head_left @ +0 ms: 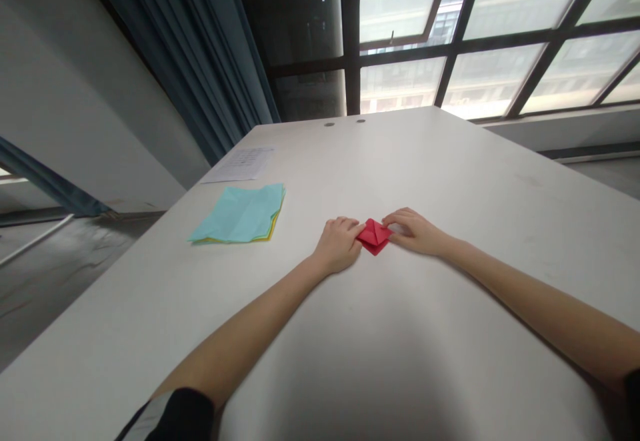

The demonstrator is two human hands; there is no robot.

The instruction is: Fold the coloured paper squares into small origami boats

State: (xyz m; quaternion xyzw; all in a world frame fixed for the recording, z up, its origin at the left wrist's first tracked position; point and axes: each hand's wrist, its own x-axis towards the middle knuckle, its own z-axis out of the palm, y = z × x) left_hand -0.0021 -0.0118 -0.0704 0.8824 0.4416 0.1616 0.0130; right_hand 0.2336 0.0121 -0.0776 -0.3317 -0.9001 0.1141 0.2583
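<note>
A small piece of folded red paper (375, 237) lies on the white table, its layers forming a diamond with a crease down the middle. My left hand (339, 243) grips its left corner, with the thumb on top and the other fingers curled beside it. At the right corner, my right hand (414, 231) pinches the paper between thumb and forefinger. Part of each corner is hidden under the fingertips.
To the left lies a stack of coloured paper sheets (240, 214), light blue on top with yellow below. Behind it is a printed white sheet (241, 164) near the left edge of the table (400, 161). Blue curtains (185, 41) and windows stand beyond.
</note>
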